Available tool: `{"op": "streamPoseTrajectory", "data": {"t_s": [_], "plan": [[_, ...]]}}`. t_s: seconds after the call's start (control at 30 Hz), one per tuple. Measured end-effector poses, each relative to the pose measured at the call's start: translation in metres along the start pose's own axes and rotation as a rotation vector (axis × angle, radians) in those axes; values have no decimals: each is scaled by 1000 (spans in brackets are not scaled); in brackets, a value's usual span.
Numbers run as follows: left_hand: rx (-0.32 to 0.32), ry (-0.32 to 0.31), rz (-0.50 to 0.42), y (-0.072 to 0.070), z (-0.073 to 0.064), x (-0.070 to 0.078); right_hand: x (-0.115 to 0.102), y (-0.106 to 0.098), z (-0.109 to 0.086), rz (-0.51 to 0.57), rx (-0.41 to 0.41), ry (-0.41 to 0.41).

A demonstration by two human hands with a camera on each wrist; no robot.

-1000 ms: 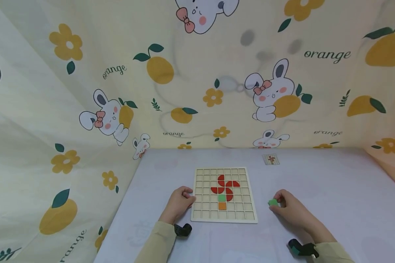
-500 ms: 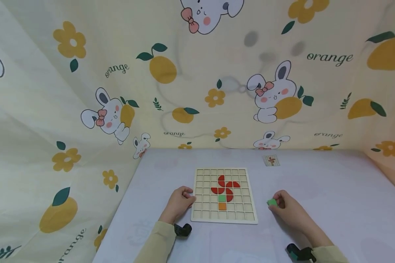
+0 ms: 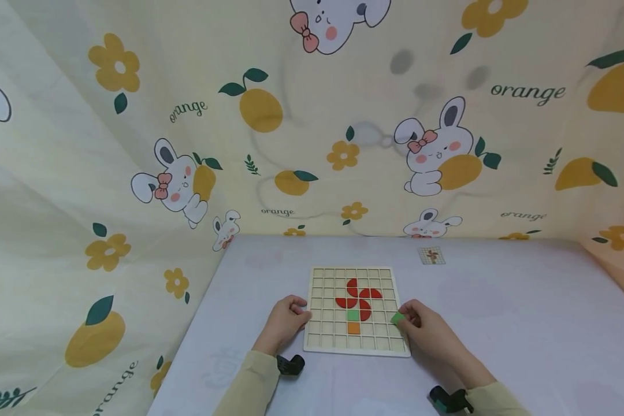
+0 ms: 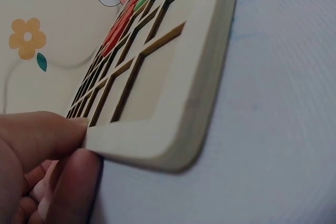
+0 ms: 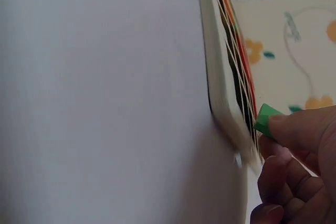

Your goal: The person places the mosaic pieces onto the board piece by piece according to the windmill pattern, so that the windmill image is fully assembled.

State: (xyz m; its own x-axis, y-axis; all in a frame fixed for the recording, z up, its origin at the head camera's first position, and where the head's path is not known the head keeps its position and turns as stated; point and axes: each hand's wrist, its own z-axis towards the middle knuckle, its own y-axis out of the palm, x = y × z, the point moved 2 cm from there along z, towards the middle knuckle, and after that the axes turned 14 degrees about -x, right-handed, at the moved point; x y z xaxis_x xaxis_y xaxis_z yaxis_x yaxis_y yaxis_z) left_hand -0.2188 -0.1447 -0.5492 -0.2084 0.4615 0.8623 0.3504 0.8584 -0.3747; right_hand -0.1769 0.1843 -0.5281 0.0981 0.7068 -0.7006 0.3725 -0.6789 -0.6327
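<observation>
A wooden grid board lies on the table in the head view. Several red quarter-round pieces form a pinwheel in it, with a green square tile and an orange square tile below. My left hand grips the board's left edge; its thumb and a finger meet at the rim in the left wrist view. My right hand pinches a small green block between thumb and fingertips. That block overlaps the board's right rim in the head view.
A small pattern card showing a red pinwheel on a grid lies at the back right of the white table. Behind the table hangs a printed cloth with rabbits and oranges. Each wrist carries a black camera mount.
My right hand has moved left with the green block, from beside the board to its right rim. The left hand keeps its hold on the board. The head view has shifted slightly.
</observation>
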Motion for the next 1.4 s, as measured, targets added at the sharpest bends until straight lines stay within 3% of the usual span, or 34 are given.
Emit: {"op": "streamPoseTrajectory", "data": {"t_s": [0.27, 0.57, 1.03, 1.4], "plan": [[1, 6, -9, 0, 1, 0, -30, 25, 5, 9, -24, -55], [-3, 9, -8, -1, 3, -3, -54, 50, 2, 41, -125, -158], [6, 6, -11, 0, 1, -2, -58, 61, 3, -74, -153, -197], [-1, -20, -22, -3, -2, 1, -59, 64, 4, -61, -167, -178]]}}
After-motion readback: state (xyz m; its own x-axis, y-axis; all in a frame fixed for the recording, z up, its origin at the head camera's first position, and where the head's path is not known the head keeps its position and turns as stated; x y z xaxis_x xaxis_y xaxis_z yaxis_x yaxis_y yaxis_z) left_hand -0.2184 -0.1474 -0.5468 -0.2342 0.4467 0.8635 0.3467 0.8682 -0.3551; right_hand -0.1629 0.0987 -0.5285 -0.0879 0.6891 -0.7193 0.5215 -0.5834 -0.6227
